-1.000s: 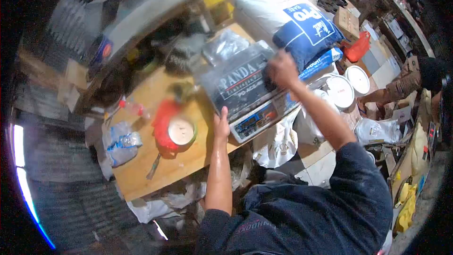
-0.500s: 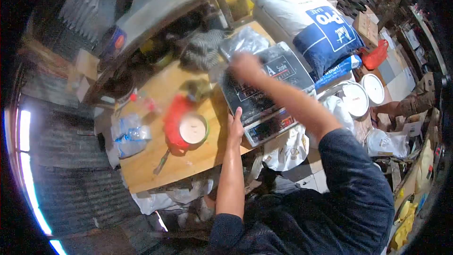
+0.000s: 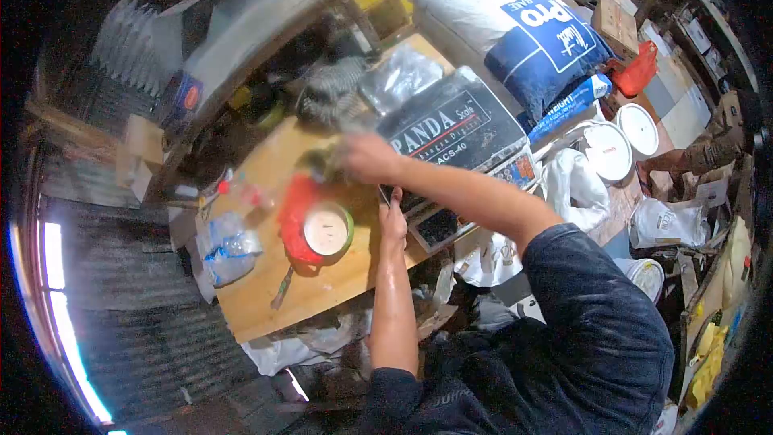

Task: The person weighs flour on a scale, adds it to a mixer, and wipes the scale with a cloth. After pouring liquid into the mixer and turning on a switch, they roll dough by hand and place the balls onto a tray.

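A black digital scale (image 3: 451, 125) marked PANDA stands on the wooden table (image 3: 322, 290), its display panel facing me. My left hand (image 3: 393, 219) grips the scale's near left corner. My right hand (image 3: 366, 157) reaches across to the left of the scale, low over the table and blurred. I cannot tell whether it holds anything. Just below it a round white-topped container (image 3: 327, 228) with a green rim sits on a red bag (image 3: 296, 201).
A blue-and-white plastic bag (image 3: 229, 242) and a thin tool (image 3: 282, 286) lie on the table's left. A clear bag (image 3: 398, 76) lies behind the scale. A white-and-blue sack (image 3: 515, 16), white buckets (image 3: 608, 149) and a red bag (image 3: 636, 72) crowd the right. Another person's patterned sleeve (image 3: 708, 145) shows far right.
My right hand has swept from the scale's top right across its platform to the table left of the scale. My left hand has stayed at the scale's corner.
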`<state>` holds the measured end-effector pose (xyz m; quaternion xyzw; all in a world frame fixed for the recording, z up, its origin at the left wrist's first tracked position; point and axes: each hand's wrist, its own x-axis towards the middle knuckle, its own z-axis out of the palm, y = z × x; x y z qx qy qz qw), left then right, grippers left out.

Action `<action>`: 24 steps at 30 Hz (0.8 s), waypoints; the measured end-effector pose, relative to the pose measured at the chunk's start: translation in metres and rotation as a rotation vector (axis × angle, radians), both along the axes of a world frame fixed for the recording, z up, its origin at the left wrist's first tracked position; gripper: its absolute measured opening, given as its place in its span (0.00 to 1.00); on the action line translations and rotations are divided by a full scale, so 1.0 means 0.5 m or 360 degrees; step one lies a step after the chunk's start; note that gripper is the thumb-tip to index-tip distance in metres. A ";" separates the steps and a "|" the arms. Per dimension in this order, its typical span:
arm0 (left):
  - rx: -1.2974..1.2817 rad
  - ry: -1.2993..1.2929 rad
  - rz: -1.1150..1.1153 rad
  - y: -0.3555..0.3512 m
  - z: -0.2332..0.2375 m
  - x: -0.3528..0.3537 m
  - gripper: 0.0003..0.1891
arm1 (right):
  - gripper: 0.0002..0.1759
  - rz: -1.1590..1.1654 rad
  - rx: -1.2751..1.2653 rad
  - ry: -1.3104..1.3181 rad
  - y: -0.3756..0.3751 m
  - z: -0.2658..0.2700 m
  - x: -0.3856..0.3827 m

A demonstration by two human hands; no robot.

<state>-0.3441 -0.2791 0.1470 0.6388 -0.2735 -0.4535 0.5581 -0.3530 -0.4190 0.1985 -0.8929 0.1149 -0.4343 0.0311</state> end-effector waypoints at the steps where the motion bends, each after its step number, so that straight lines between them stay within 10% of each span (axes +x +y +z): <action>1: -0.0127 -0.0032 0.0035 0.001 -0.013 0.005 0.31 | 0.10 -0.0247 0.0389 0.0082 -0.063 -0.030 -0.003; 8: -0.0401 0.0198 -0.0037 0.005 0.042 -0.026 0.29 | 0.11 -0.1859 0.0446 0.1169 -0.308 0.149 -0.471; 11: -0.0413 0.0209 -0.0022 0.003 0.021 -0.017 0.27 | 0.14 -0.1507 0.0513 0.0799 -0.249 0.171 -0.419; 15: -0.0353 0.0119 -0.0006 -0.001 -0.005 -0.003 0.26 | 0.11 -0.0096 0.0065 0.0270 -0.052 0.062 -0.224; 17: -0.0354 0.0096 0.0018 -0.004 -0.020 0.003 0.27 | 0.12 -0.0070 0.0061 0.0318 -0.017 0.055 -0.219; 23: -0.0323 0.0026 -0.0036 0.011 0.055 -0.016 0.28 | 0.09 -0.1907 0.0232 0.1096 -0.232 0.104 -0.514; 24: -0.0404 0.0009 -0.0106 0.032 0.047 -0.012 0.28 | 0.10 -0.1944 0.0742 0.0792 -0.206 0.173 -0.559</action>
